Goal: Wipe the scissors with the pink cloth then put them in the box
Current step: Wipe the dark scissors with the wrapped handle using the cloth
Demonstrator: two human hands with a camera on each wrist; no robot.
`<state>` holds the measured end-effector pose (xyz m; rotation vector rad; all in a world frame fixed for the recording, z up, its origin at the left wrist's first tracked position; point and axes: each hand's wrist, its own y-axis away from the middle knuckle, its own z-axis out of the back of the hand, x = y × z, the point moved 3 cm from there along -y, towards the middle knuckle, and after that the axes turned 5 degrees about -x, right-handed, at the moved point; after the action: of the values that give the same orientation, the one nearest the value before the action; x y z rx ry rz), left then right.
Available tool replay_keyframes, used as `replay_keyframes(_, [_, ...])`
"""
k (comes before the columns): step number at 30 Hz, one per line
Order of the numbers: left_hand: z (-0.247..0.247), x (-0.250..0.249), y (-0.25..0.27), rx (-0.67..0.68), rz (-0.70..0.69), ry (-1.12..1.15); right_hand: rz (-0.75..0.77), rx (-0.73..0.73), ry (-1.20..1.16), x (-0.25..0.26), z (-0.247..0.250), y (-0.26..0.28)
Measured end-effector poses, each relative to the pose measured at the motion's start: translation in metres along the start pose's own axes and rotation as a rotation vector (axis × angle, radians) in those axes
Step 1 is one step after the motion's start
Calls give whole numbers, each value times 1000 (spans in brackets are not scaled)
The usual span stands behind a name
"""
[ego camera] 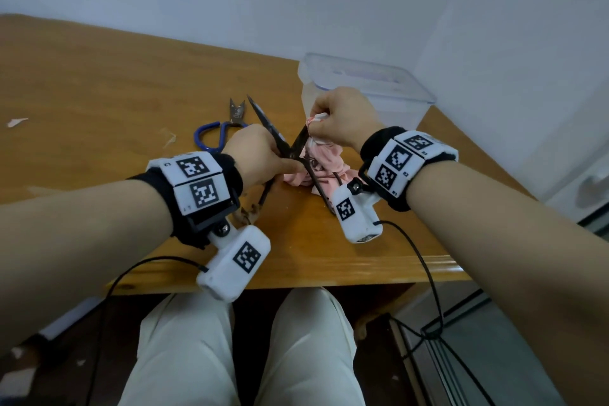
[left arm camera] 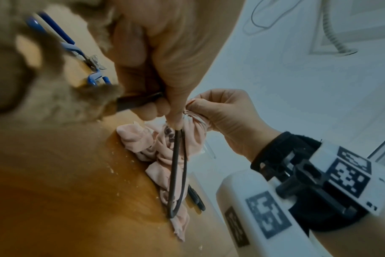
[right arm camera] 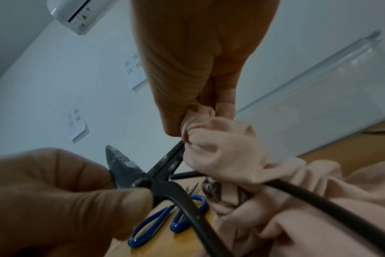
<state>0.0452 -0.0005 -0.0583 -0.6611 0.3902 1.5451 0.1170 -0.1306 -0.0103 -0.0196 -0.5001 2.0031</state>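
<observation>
Black iron scissors (ego camera: 273, 132) stand spread wide above the wooden table (ego camera: 99, 92), blades up. My left hand (ego camera: 260, 155) pinches them at the pivot (right arm camera: 147, 180), with the thumb against one blade. My right hand (ego camera: 342, 119) pinches the pink cloth (ego camera: 321, 161) bunched around the other blade (right arm camera: 171, 160); the rest of the cloth lies crumpled on the table under the scissors' handle loop (left arm camera: 176, 173). The clear plastic box (ego camera: 369, 89) stands open just behind my right hand.
Blue-handled scissors (ego camera: 217, 128) lie flat on the table behind my left hand. Small scraps (ego camera: 16, 122) lie at the far left. A white wall rises behind the table, and the front edge is near my knees.
</observation>
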Motion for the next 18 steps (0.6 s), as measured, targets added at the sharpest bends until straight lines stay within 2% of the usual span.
replay_keyframes(5, [0,2,0,2,0,11,65,56,-2,4,-8,4])
replay_keyframes(11, [2,-1,0,5,4,-27,-3,-23,-5,-3,0,-3])
replay_keyframes(15, [1,0,1,21,1,-8,74,48,-9,3,-5,4])
replay_keyframes(18, [2,-2,0,5,-8,2,31,27,-10,0,-2,0])
